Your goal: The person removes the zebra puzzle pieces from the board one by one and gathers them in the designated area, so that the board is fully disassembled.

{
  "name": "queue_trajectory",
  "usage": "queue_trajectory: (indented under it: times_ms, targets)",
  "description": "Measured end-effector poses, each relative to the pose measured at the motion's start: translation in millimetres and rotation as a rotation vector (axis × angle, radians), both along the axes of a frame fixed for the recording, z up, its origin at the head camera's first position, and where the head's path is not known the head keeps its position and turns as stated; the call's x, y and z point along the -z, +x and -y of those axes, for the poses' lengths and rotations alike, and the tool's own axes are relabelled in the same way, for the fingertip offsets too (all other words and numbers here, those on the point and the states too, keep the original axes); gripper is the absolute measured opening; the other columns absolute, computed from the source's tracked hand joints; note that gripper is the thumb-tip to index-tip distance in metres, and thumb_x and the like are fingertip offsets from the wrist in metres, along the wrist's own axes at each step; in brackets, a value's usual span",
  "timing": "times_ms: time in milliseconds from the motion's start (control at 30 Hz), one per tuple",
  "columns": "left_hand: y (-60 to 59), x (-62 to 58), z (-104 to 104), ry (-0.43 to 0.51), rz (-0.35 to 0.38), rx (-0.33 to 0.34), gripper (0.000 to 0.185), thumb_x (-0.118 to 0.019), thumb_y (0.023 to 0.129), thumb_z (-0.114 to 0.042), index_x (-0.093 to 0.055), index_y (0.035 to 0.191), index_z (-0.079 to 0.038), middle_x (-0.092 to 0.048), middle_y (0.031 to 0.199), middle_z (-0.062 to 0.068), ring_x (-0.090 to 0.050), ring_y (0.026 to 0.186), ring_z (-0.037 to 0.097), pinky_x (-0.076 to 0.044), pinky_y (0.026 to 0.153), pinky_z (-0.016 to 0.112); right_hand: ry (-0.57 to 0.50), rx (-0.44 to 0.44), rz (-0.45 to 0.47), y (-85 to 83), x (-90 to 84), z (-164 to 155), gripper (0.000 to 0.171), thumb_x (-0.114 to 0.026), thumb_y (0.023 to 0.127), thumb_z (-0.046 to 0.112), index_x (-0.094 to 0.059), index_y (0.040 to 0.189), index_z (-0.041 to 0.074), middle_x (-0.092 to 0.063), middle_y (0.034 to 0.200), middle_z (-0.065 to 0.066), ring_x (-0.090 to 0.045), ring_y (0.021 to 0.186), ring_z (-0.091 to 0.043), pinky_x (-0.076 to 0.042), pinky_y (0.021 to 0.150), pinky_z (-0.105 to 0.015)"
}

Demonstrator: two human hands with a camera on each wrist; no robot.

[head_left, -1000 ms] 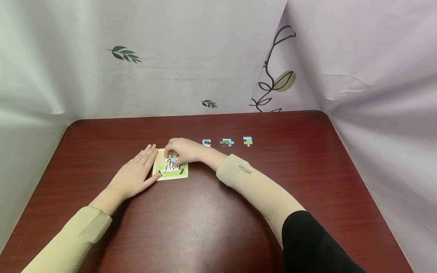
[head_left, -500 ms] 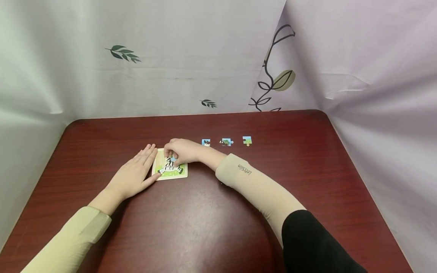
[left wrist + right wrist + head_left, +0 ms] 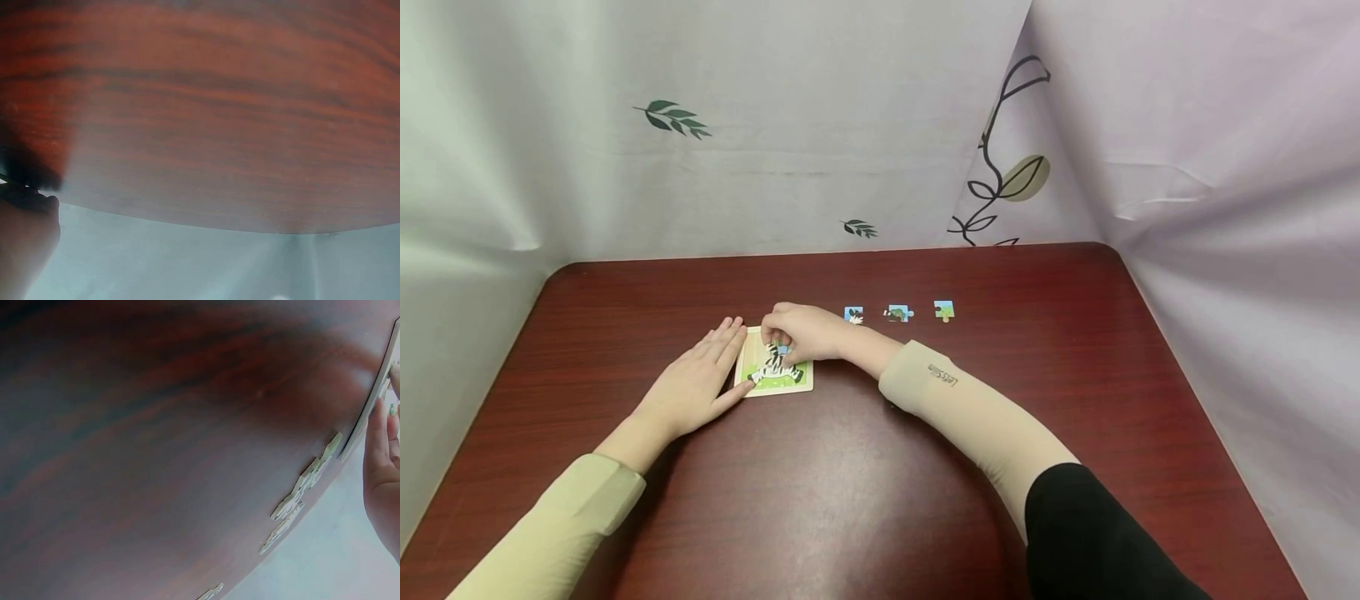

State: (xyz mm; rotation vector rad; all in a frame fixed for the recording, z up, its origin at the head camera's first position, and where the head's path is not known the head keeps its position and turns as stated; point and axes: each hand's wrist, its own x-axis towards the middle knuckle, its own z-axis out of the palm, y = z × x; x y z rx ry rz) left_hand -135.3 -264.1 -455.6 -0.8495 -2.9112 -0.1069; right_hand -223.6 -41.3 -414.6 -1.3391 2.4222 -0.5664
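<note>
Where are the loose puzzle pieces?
In the head view, three loose pieces lie in a row on the table, just right of the right hand.

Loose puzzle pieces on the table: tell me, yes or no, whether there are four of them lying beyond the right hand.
No: the head view shows only three loose puzzle pieces in a row on the table, past the right hand.
</note>
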Motion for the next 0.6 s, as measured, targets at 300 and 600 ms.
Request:
queue_trajectory:
  times_ms: [300, 600]
  targets:
    - [-0.4, 1.6, 0.9, 0.001, 0.0, 0.007, 0.084, -0.05, 0.091, -0.054, -0.025, 0.146, 0.004, -0.027, 0.152, 0.02, -0.023, 0.142, 0.031, -0.023, 0.117, 0.044, -0.028, 0.003, -0.021, 1.6, -0.3, -1.0, 0.03, -0.08, 0.075, 0.021, -0.06, 0.097, 0.019, -0.049, 0.095, 0.006, -0.05, 0.082, -0.002, -0.042, 0.073, -0.012]
    - [1.2, -0.9, 0.1, -0.003, 0.002, 0.0, 0.084, -0.051, 0.09, -0.053, -0.026, 0.146, 0.004, -0.027, 0.152, 0.02, -0.022, 0.142, 0.031, -0.025, 0.115, 0.046, -0.049, -0.001, -0.004, 1.6, -0.9, -1.2, 0.028, -0.078, 0.077, 0.018, -0.062, 0.1, 0.018, -0.053, 0.095, 0.006, -0.053, 0.083, -0.002, -0.043, 0.074, -0.011]
